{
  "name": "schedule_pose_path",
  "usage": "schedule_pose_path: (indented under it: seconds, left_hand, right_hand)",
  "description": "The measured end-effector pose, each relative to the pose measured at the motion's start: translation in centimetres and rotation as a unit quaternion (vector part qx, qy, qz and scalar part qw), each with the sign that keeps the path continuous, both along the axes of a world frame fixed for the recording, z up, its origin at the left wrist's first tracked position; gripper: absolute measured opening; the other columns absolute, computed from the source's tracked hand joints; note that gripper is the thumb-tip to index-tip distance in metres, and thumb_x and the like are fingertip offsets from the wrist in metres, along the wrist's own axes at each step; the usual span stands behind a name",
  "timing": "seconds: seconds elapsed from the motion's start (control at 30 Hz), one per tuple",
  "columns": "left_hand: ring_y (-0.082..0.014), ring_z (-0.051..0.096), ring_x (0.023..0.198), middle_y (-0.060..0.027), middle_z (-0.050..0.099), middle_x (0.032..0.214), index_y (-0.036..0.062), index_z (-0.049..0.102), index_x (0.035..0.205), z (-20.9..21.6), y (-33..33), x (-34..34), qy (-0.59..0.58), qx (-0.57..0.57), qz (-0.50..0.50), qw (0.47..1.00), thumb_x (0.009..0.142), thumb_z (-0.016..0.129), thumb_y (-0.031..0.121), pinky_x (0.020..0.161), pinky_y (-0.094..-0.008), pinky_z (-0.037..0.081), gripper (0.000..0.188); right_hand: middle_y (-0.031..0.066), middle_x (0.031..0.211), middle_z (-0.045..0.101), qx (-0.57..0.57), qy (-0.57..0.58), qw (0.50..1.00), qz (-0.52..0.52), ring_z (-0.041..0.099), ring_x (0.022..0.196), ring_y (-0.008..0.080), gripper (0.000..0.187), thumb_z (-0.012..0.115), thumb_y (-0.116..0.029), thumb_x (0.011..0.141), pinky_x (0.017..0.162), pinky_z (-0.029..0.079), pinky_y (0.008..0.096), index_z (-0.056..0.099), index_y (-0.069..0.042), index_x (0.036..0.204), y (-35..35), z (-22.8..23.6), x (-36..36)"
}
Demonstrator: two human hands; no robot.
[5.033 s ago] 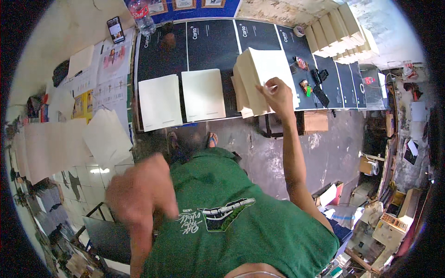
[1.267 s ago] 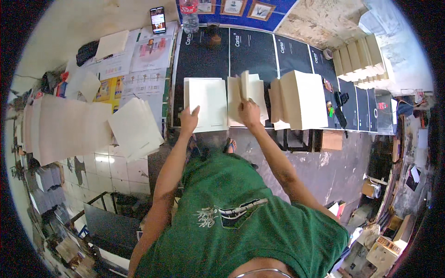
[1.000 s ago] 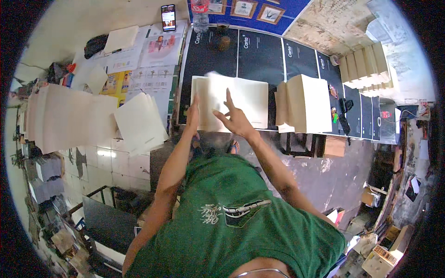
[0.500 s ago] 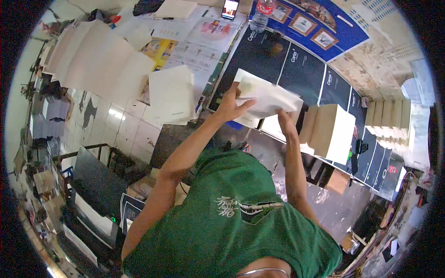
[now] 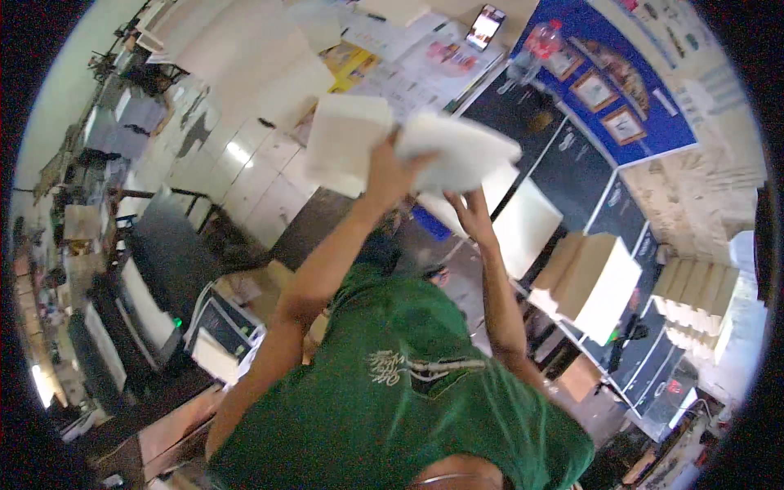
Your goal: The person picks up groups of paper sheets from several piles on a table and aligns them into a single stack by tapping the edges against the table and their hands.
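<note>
A sheaf of white paper sheets (image 5: 465, 151), smeared by motion, is held up above the work surface. My left hand (image 5: 392, 170) grips its left end, thumb on top. Just below its near edge is my right hand (image 5: 472, 216), thumb and fingers apart; whether a fingertip touches the paper I cannot tell. A pile of cream sheets (image 5: 347, 139) lies beside my left hand. To the right of the sheaf, more white sheets (image 5: 529, 227) rest on the dark tabletop.
A tall block of stacked paper (image 5: 590, 278) stands at the right, with several cream stacks (image 5: 694, 298) beyond. At the back are a propped phone (image 5: 485, 27), a clear bottle (image 5: 539, 45) and a blue board (image 5: 645, 106) with framed pictures. Large sheets (image 5: 245, 61) spread at the far left.
My left hand has carried the sheaf leftward, closer to the cream pile. My right hand has come away from the sheaf's right end to below its near edge. The view has turned.
</note>
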State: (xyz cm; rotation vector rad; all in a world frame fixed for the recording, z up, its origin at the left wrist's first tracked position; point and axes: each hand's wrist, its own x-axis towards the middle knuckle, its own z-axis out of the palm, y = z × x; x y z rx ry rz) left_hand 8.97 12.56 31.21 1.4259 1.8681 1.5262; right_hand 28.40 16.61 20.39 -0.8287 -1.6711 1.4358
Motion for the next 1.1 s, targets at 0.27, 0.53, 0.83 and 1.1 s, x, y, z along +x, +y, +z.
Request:
schedule_pose_path:
  seconds: [0.27, 0.53, 0.83, 1.1]
  left_hand:
    - [-0.0283, 0.067, 0.082, -0.0185, 0.070, 0.088, -0.0014, 0.067, 0.105, -7.2, 1.2, -30.2, 0.123, -0.319, 0.045, 0.939, 0.072, 0.075, 0.064, 0.076, -0.0442, 0.052, 0.074]
    - [-0.0240, 0.049, 0.125, -0.0133, 0.049, 0.139, 0.0028, 0.027, 0.150, -18.1, 0.5, -28.2, -0.387, -0.316, -0.079, 0.862, 0.085, 0.070, 0.052, 0.103, -0.0386, 0.042, 0.092]
    - [-0.0237, 0.048, 0.127, -0.0138, 0.049, 0.138, 0.0012, 0.031, 0.147, -16.3, 1.7, -31.7, -0.552, -0.343, -0.148, 0.745, 0.081, 0.076, 0.039, 0.104, -0.0374, 0.041, 0.088]
    - [-0.0242, 0.048, 0.127, -0.0122, 0.049, 0.139, 0.0001, 0.033, 0.146, -15.3, 1.8, -33.1, -0.589, -0.348, -0.168, 0.710, 0.085, 0.068, 0.032, 0.104, -0.0379, 0.041, 0.078]
  right_hand:
    - [0.0235, 0.080, 0.070, -0.011, -0.209, 0.968, 0.140, 0.069, 0.075, 0.0374, 0.066, 0.060, -0.063, 0.087, 0.068, 0.053, 0.0450, 0.070, 0.003, 0.088, 0.9, -3.3, -21.6]
    - [0.0110, 0.112, 0.063, -0.433, -0.077, 0.894, -0.090, 0.059, 0.094, 0.0191, 0.079, 0.046, -0.069, 0.091, 0.084, 0.047, 0.0348, 0.050, -0.003, 0.135, 4.6, -8.7, -18.5]
    - [0.0126, 0.147, 0.044, -0.472, 0.155, 0.858, -0.134, 0.048, 0.129, 0.0231, 0.077, 0.032, -0.064, 0.099, 0.108, 0.040, 0.0378, 0.034, -0.007, 0.150, 4.5, -5.8, -26.7]
    - [0.0163, 0.149, 0.041, -0.389, 0.080, 0.898, -0.190, 0.048, 0.132, 0.0255, 0.081, 0.025, -0.067, 0.098, 0.110, 0.040, 0.0404, 0.025, -0.009, 0.154, 4.4, -5.3, -27.8]
